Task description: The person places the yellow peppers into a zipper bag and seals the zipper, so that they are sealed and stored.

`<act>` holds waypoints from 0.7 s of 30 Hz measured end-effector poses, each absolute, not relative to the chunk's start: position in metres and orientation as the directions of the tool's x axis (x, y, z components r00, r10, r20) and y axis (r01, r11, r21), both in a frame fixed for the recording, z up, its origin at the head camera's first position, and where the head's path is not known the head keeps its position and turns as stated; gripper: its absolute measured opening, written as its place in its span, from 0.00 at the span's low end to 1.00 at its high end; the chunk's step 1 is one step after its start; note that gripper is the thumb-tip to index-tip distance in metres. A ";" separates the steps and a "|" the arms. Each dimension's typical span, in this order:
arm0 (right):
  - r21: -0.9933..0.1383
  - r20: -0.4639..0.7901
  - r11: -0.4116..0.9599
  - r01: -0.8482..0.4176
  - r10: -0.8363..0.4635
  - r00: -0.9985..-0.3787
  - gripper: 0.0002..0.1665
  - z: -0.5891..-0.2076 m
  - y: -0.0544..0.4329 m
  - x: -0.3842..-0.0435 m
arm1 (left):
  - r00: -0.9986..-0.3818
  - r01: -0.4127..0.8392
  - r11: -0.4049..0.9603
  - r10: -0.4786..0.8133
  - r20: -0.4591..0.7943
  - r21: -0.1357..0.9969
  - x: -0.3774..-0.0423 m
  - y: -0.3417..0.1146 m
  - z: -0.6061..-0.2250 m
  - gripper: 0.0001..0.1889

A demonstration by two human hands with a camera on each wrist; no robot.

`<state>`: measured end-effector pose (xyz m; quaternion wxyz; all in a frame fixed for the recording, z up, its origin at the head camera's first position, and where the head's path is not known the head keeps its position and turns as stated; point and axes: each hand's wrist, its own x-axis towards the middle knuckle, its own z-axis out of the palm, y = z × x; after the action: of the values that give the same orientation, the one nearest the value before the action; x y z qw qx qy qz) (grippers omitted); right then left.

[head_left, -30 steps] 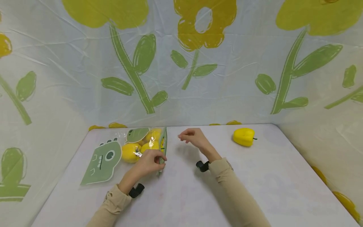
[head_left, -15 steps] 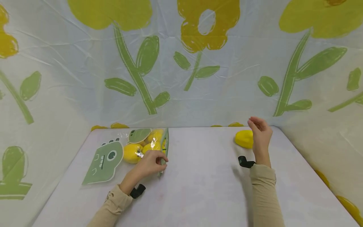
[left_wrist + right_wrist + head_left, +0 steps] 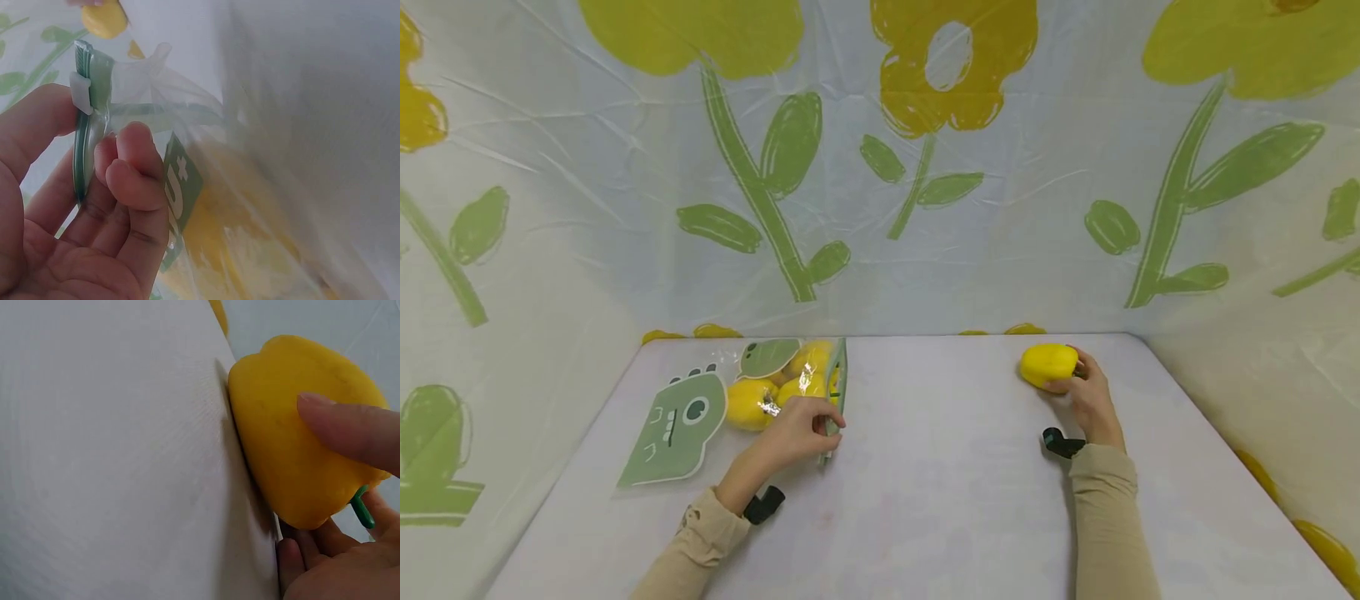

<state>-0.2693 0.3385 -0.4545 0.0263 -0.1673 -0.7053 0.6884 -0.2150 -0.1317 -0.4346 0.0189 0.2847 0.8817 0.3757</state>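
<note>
My left hand [image 3: 797, 429] holds the upright green mouth edge of a clear zip bag [image 3: 673, 437], which lies at the left with a printed green monster on it. Inside show several rounded yellow pieces [image 3: 751, 404], partly hidden by prints and glare. In the left wrist view, curled fingers grip the green zip [image 3: 80, 159] near its white slider [image 3: 80, 92]. Over at the far right, my right hand [image 3: 1092, 404] grips a yellow bell pepper [image 3: 1047, 365] by its stem end. The right wrist view has the thumb on the pepper's side, fingers under its green stem [image 3: 361, 509].
The white table [image 3: 925, 500] spreads between both hands. Flower-printed sheeting [image 3: 970, 275] walls in the back and sides. A black wrist camera [image 3: 763, 505] sits at the left wrist, another black camera [image 3: 1063, 443] at the right.
My right hand has swung right from beside the bag, passed above the bell pepper and come down to grip it. The left hand keeps its hold on the bag.
</note>
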 end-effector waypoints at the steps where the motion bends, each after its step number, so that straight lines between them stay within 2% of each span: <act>1: -0.980 -0.189 0.003 0.198 0.280 -0.941 0.59 -0.457 0.339 -0.270 | -0.836 0.489 0.552 0.518 0.181 0.675 -0.215 -0.131 -0.435 0.06; 11: -0.986 -0.146 0.047 0.162 0.241 -0.959 0.57 -0.452 0.332 -0.269 | -0.828 0.502 0.541 0.526 0.195 0.674 -0.216 -0.131 -0.436 0.06; 21: -0.998 -0.053 -0.036 0.049 0.115 -0.992 0.54 -0.425 0.301 -0.274 | -0.839 0.486 0.558 0.514 0.179 0.673 -0.215 -0.131 -0.435 0.06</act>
<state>-0.2740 0.3010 -0.4251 0.0231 -0.0593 -0.6938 0.7173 -0.2155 -0.1311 -0.4354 0.0188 0.2833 0.8824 0.3751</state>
